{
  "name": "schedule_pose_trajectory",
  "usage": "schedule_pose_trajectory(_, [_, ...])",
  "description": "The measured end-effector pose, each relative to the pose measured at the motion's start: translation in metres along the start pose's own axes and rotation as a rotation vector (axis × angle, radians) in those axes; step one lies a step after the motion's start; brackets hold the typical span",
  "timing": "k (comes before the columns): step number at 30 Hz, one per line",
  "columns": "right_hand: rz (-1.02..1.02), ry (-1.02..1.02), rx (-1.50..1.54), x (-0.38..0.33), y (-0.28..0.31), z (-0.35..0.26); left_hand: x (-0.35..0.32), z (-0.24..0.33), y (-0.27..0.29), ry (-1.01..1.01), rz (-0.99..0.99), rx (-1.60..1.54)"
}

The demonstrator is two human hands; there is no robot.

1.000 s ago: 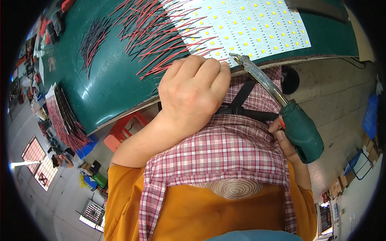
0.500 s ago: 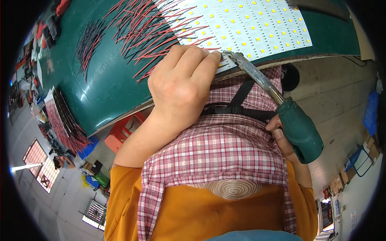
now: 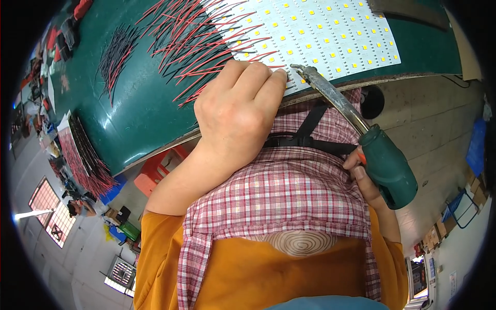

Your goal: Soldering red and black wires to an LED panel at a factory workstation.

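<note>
A white LED circuit board (image 3: 361, 41) with rows of small yellow LEDs lies at the front edge of the green table. Red and black wires (image 3: 191, 49) fan out leftward from its left side. My left hand (image 3: 237, 111) is closed over the board's near left corner, back upward; its fingertips and whatever they pinch are hidden. My right hand (image 3: 361, 173) is wrapped around the green handle of a soldering iron (image 3: 390, 168). The iron's metal shaft slants up and left, its tip over the board's near edge, beside my left fingers. Contact with the board cannot be made out.
A loose pile of dark and red wires (image 3: 116, 57) rests on the green table (image 3: 137, 111). Another wired board (image 3: 85, 157) hangs over its left edge. A dark bar (image 3: 408, 13) lies across the board's far right corner. A red stool (image 3: 157, 168) stands below the table.
My left hand has shifted slightly right. The board has slid a little toward me, and the soldering iron has moved slightly right.
</note>
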State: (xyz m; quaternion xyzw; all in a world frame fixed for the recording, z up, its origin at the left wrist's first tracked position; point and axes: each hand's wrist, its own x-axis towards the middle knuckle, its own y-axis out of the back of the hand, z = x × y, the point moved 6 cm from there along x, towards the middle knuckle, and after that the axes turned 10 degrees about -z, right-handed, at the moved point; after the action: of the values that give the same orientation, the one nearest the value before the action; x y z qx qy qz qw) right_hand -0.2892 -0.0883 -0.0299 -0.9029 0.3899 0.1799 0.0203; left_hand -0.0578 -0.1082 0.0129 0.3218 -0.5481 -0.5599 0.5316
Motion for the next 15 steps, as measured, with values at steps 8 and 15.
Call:
schedule_pose_trajectory(8, [-0.013, 0.062, -0.125, 0.004, -0.001, -0.004, 0.007, -0.016, 0.009, 0.05, 0.04, -0.136])
schedule_pose_trajectory(15, [0.022, -0.064, -0.109, 0.007, -0.001, -0.001, 0.006, -0.013, 0.001, 0.058, 0.023, -0.067])
